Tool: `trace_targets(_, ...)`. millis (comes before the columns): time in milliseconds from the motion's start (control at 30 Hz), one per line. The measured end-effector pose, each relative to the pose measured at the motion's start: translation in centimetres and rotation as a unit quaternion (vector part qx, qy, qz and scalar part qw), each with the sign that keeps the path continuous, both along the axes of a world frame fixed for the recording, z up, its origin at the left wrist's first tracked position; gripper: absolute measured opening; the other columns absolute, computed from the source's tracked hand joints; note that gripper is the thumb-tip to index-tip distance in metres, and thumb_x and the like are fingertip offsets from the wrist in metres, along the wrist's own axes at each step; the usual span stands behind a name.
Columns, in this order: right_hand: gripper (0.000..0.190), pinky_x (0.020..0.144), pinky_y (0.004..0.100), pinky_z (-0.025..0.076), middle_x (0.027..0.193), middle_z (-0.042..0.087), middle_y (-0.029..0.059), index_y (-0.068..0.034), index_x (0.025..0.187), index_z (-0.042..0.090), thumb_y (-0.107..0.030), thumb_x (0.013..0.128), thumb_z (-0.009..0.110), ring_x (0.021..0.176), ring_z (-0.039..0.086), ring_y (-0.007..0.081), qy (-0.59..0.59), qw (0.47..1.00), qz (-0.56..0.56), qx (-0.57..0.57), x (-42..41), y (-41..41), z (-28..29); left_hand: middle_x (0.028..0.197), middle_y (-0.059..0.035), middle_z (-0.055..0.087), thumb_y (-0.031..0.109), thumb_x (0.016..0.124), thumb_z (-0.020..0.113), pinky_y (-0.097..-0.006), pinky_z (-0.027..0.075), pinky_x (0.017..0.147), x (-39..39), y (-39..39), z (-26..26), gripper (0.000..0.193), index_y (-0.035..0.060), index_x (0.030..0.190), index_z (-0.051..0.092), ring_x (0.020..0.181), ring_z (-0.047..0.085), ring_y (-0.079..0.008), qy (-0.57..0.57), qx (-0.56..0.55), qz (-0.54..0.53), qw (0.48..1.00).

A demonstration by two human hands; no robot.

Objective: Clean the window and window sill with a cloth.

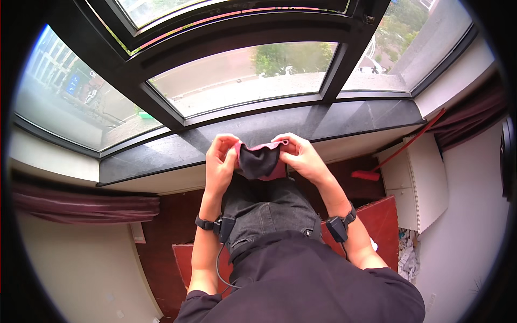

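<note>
A black and pink cloth [259, 162] is stretched between my two hands, just in front of the dark stone window sill. My left hand [220, 160] pinches its left edge between thumb and fingers. At the right, my right hand [298, 155] grips the upper corner, where a small pink loop stands out. The cloth's pink edge runs along the top, its black face sags in the middle, and more pink fabric hangs below. Each wrist wears a black strap with a small device.
Beyond the dark stone sill [355, 119] stands a black-framed window [254, 107]. A red broom [365, 175] leans at the right beside a white cabinet [424, 181]. Dark red curtains [89, 204] hang at both sides. Red boards [375, 230] lie near my legs.
</note>
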State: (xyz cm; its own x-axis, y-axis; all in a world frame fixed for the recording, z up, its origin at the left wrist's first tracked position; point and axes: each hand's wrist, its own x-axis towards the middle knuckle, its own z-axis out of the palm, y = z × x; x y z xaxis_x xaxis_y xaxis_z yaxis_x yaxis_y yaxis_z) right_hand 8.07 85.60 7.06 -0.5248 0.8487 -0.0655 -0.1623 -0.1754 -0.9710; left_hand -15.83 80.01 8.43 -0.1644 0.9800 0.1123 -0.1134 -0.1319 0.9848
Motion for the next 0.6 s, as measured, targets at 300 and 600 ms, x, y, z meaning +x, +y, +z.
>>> trace_targets(300, 0.024, 0.087, 0.0295, 0.054, 0.105, 0.071, 0.0076, -0.001, 0.114, 0.069, 0.001, 0.09, 0.066, 0.092, 0.067, 0.0156, -0.048, 0.944, -0.124, 0.302, -1.7, 5.5, 8.3, 0.116, -0.0099, 0.07, -0.003, 0.099, 0.064, -0.0274, 0.05, 0.095, -2.6, 3.9, 5.7, 0.02, -0.0004, 0.119, 0.061, 0.109, 0.065, -0.0141, -0.013, 0.206, -0.05, 0.977)
trace_targets(600, 0.016, 0.062, 0.0265, 0.048, 0.073, 0.061, -0.0001, -0.002, 0.11, 0.068, -0.01, 0.096, 0.066, 0.065, 0.054, 0.0056, -0.256, 0.94, -0.065, 0.216, -0.4, 1.1, -7.9, 0.103, 0.0019, 0.065, 0.0, 0.097, 0.066, -0.0249, 0.05, 0.089, -1.9, 0.1, -9.7, 0.013, 0.0048, 0.108, 0.061, 0.098, 0.061, -0.0067, 0.003, -0.057, -0.042, 0.998)
